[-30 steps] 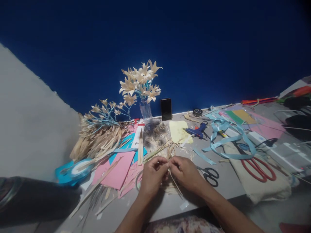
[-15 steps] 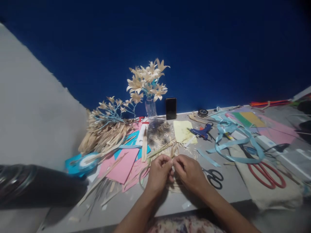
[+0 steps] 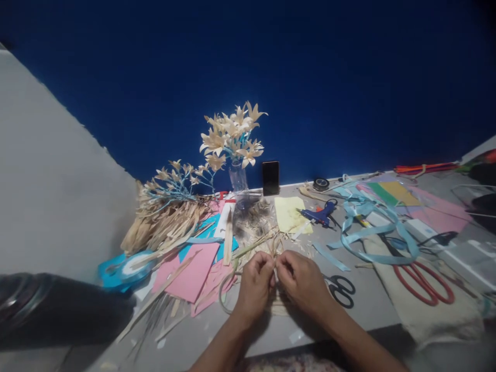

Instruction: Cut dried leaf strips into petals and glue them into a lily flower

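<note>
My left hand and my right hand meet at the front middle of the table, fingertips pinched close together. Both are closed on a thin tan strip of dried plant fibre, which loops up beyond the fingertips. Where each hand's grip on it ends is hidden by the fingers. Beneath the wrists lies a pale, flat, ridged piece, mostly covered. Black-handled scissors rest just right of my right hand. A thin greenish hoop curves out beside my left hand.
Pale flowers stand in a clear vase at the back, near an upright phone. A blue glue gun, light-blue ribbon and red-handled scissors lie right. Pink paper and a dark cylinder are left.
The view has tilted slightly, so the table sits a little lower. My fingers stay pinched together, and the fibre loop now stands out more clearly above them.
</note>
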The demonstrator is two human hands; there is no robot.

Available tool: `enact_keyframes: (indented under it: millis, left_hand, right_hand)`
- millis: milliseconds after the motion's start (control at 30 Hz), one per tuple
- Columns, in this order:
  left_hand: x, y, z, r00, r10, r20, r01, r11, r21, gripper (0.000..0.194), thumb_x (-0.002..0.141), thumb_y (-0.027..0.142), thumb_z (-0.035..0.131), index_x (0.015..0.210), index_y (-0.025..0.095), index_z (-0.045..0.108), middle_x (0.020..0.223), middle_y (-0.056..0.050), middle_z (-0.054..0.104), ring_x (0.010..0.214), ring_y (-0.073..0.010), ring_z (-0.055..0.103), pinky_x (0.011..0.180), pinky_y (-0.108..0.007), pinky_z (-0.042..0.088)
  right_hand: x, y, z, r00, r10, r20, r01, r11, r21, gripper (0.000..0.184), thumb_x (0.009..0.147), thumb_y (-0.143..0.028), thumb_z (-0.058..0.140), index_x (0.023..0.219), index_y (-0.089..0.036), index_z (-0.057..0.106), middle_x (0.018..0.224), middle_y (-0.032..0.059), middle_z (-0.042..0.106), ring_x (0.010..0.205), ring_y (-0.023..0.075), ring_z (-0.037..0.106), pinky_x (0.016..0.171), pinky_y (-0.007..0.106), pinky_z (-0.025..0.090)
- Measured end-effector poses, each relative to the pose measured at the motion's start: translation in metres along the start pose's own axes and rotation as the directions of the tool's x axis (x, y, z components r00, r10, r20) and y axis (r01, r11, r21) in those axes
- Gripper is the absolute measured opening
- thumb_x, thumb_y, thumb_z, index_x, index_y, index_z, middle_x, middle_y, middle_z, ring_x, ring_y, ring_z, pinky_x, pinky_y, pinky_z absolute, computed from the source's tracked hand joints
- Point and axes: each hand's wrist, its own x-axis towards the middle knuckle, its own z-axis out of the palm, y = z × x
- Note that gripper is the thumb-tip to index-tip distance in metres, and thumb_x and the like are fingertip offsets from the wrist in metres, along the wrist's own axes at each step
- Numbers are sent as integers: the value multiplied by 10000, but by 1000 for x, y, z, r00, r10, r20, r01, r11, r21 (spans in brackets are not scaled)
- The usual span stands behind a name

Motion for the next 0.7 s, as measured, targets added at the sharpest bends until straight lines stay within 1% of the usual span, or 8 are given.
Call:
enact_keyframes:
  millis: [67,133,233,333,400,533,600,700]
  left_hand:
    - [-3,3,0,999,10,44,-9,1000,-24,376,845,522,673,717,186,563,567,34,508,522,-103,429,516,-226,342]
    - [-5,8,-2,986,-2,168,19,995,-98,345,857,496,676,751,193,552,579,31,528,535,-110,454,547,-233,369]
    - [-5,19,-12,956,12,294,64,967,-245,294,890,447,657,787,195,548,718,-22,644,601,-129,549,612,-253,434]
    - [-6,35,-30,980,10,201,68,922,-382,264,874,395,694,782,175,582,841,-27,664,510,-58,486,510,-198,378]
    - [-9,48,-45,989,-21,146,86,887,-454,261,852,376,724,756,174,589,695,16,586,436,-33,393,423,-166,301]
    - [-13,72,-72,999,29,-32,-42,783,-620,380,700,313,850,661,195,491,560,91,452,338,1,211,343,-143,282]
    - [-8,76,-77,993,19,-118,-82,823,-563,380,651,265,871,680,203,498,537,99,466,326,-4,252,338,-136,298]
    - [8,67,-76,958,-33,-284,-51,957,-285,332,652,243,851,868,214,601,505,104,538,303,-36,325,332,-157,316]
  right_hand:
    - [1,1,-1,999,18,-26,-18,1000,5,211,885,-255,461,684,-220,516,647,20,591,589,165,489,594,287,289]
    - [5,5,-3,996,80,-48,-77,996,54,192,867,-277,463,690,-220,512,651,18,584,601,169,489,602,285,302]
    - [15,16,-8,979,206,-3,-198,946,256,178,828,-307,475,682,-216,518,641,4,569,613,169,494,602,273,344]
    - [26,32,-11,951,310,-8,-278,864,419,165,778,-325,520,677,-202,563,637,-6,563,623,164,483,592,264,359]
    - [33,44,-11,929,368,-50,-306,836,455,159,745,-325,537,657,-196,570,626,-6,551,611,156,466,573,259,345]
    - [40,58,-8,901,434,-19,-360,770,527,202,757,-344,511,651,-188,583,507,-47,438,483,119,379,480,236,274]
    - [41,56,-8,896,442,33,-379,726,573,227,766,-363,514,665,-179,602,466,-65,403,432,100,327,445,224,235]
    - [39,46,-10,905,409,122,-388,672,631,246,759,-389,536,662,-173,605,453,-67,408,404,83,304,420,210,215]
